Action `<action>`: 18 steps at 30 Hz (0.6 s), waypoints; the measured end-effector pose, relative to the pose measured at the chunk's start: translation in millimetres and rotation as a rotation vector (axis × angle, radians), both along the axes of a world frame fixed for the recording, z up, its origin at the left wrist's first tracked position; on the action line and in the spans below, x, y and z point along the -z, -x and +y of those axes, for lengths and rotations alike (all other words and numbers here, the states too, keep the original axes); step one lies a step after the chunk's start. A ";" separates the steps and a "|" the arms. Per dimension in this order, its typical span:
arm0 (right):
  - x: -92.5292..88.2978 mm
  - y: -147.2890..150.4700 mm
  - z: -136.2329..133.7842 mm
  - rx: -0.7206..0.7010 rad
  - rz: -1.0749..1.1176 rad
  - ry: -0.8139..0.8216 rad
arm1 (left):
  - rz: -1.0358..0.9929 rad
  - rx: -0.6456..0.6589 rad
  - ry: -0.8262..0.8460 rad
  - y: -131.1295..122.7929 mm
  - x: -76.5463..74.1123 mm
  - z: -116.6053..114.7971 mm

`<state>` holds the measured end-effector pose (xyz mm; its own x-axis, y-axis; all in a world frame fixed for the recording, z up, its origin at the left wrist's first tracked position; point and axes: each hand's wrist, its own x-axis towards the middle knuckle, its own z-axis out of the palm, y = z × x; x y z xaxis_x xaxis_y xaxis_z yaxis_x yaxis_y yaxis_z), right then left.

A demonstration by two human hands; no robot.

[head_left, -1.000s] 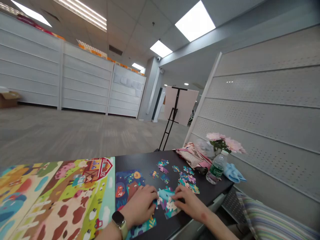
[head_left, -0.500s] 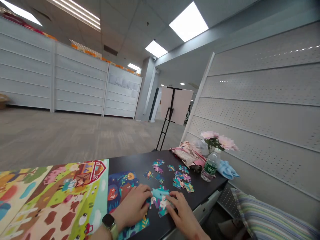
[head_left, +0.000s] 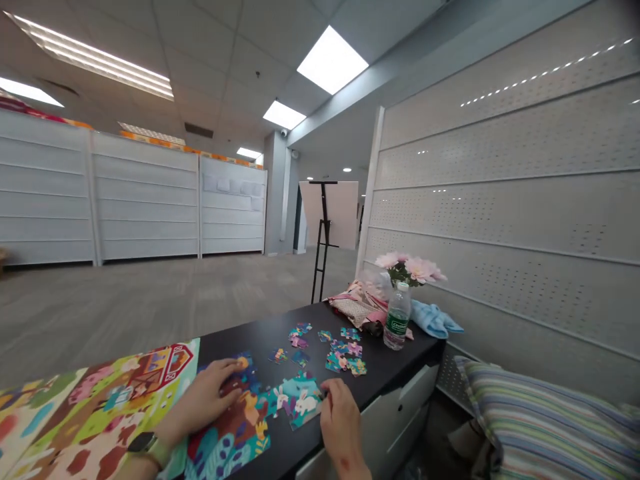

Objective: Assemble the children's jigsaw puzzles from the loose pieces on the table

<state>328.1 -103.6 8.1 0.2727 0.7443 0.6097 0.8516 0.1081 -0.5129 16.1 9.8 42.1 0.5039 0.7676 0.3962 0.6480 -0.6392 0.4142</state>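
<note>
A partly joined jigsaw puzzle (head_left: 240, 427) lies on the black table (head_left: 390, 363) in front of me. My left hand (head_left: 207, 400) rests flat on its dark upper part, fingers stretched toward an orange spot. My right hand (head_left: 339, 420) touches the right edge of a teal block of joined pieces (head_left: 297, 400) with white rabbits on it; its fingers are curled against the block's edge. Several loose puzzle pieces (head_left: 340, 350) lie farther back on the table. A watch sits on my left wrist (head_left: 149, 445).
A large farm-picture sheet (head_left: 100, 407) covers the table's left part. At the far right end stand a water bottle (head_left: 397, 323), pink flowers (head_left: 410, 267), patterned cloth (head_left: 357, 307) and a blue cloth (head_left: 433, 319). A striped cushion (head_left: 540, 420) lies right of the table. An easel (head_left: 323, 240) stands behind.
My left hand moved left, off the teal block onto the dark part of the puzzle. The right hand shifted to the block's right edge. The camera tilted and swung.
</note>
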 end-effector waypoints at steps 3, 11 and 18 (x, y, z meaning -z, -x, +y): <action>-1.1 1.1 -2.4 -0.011 -0.017 -0.003 | 0.021 -0.072 -0.020 20.9 8.4 -0.1; 10.6 -2.5 2.6 -0.067 -0.031 -0.042 | 0.103 -0.205 -0.117 35.6 29.9 -13.1; 13.2 -44.0 21.6 -0.154 0.034 0.010 | 0.170 -0.167 -0.171 36.9 28.2 -15.5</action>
<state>372.1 -82.0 -5.1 0.1749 0.7848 0.5946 0.8077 0.2310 -0.5424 -20.9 -5.8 13.9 0.4469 0.7745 0.4477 0.8008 -0.5694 0.1858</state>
